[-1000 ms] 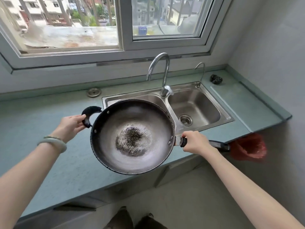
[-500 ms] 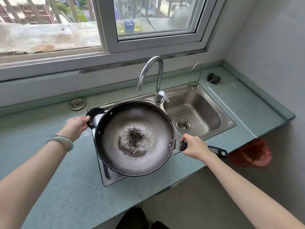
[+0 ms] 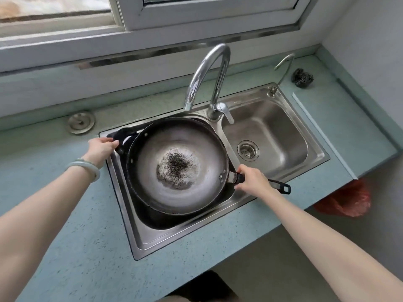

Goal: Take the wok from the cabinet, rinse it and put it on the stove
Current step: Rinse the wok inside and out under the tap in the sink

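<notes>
The wok (image 3: 152, 171), dark steel with a burnt black patch at its centre, sits low in the left basin of the double steel sink (image 3: 152, 238). My left hand (image 3: 100, 148) grips its small black loop handle at the left. My right hand (image 3: 253, 180) grips the long black handle, whose end sticks out to the right over the sink's front rim. The chrome faucet (image 3: 209, 68) arches above the wok's far rim, its spout over the left basin. No water is running.
The right basin (image 3: 272, 136) has a drain strainer. A small second tap (image 3: 281, 70) and a dark scouring ball (image 3: 302, 77) are at the back right. A metal sink plug (image 3: 81, 122) lies on the blue-green counter. A red bag (image 3: 346, 201) hangs below the counter's right edge.
Both hands carried the wok forward from in front of the counter and lowered it into the left basin. The view has tilted down and closer to the sink.
</notes>
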`<action>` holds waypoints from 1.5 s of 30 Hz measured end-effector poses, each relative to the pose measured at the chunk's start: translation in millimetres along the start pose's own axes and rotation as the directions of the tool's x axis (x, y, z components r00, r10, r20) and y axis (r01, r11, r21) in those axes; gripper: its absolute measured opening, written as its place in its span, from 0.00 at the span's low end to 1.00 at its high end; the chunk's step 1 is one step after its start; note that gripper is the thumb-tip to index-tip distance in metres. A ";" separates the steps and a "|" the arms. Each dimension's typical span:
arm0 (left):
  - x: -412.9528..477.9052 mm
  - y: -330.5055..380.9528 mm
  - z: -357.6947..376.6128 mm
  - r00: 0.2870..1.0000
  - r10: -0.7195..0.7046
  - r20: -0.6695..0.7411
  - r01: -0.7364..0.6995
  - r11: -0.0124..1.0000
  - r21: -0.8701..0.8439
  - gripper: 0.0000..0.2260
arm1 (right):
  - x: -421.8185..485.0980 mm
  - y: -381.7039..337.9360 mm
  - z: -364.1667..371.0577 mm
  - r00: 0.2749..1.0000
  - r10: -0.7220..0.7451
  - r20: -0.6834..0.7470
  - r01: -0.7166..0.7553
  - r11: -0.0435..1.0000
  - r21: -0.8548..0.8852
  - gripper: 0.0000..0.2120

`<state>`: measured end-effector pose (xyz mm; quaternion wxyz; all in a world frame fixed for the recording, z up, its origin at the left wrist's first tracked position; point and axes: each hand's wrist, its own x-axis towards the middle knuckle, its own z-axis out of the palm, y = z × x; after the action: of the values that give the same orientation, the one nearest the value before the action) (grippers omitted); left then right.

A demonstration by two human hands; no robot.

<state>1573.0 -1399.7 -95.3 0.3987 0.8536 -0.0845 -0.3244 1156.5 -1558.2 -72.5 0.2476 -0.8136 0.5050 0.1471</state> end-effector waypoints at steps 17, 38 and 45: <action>15.1 -9.8 18.2 0.997 0.074 -0.001 -0.069 0.940 0.335 0.15 | 30.3 6.2 28.6 1.000 -0.013 0.027 0.014 0.999 -0.042 0.26; -18.4 -11.2 22.9 0.987 0.158 0.004 -0.153 0.947 0.283 0.23 | 131.0 -79.2 -61.9 0.947 0.287 0.146 -0.166 0.047 0.985 0.18; -10.9 -15.5 25.1 0.988 0.154 -0.025 -0.140 0.948 0.285 0.23 | 147.1 -81.0 -63.1 0.928 0.332 0.167 -0.205 0.083 0.975 0.17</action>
<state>1547.2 -1400.7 -113.2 0.2977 0.9005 -0.1838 -0.2582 1294.0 -1673.4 -71.3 0.6608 -0.3508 0.6275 -0.2156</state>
